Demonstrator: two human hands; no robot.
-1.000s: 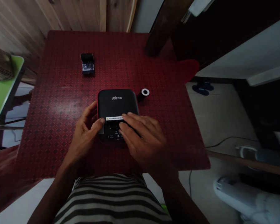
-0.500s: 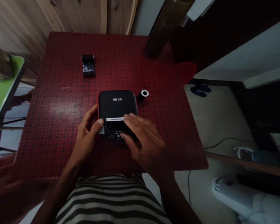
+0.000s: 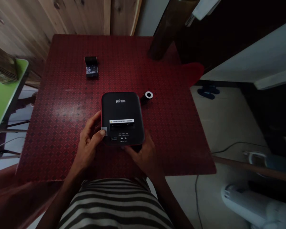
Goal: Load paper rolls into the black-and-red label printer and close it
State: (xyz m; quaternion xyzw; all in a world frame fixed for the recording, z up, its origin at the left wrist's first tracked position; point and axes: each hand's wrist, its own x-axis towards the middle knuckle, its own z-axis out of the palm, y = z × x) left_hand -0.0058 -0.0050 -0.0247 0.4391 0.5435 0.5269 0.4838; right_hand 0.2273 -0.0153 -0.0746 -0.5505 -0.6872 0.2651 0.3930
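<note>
A black box-shaped printer [image 3: 122,116] with a white warning label sits on the red patterned table [image 3: 62,105] in front of me. My left hand [image 3: 90,143] grips its left side, thumb pressed on the near left corner of the top. My right hand [image 3: 143,154] holds the printer's near right edge from below, fingers curled under it. A small black roll with a white end [image 3: 147,95] lies just right of the printer's far corner.
A small black object with a shiny face [image 3: 91,67] lies at the far left of the table. A green chair [image 3: 4,92] stands at the left. A dark post [image 3: 165,31] rises at the table's far right. A white fan [image 3: 255,206] stands on the floor at the right.
My right hand has slid off the top of the printer down to its near right edge. The label and buttons now show. My left hand stays on the left side.
</note>
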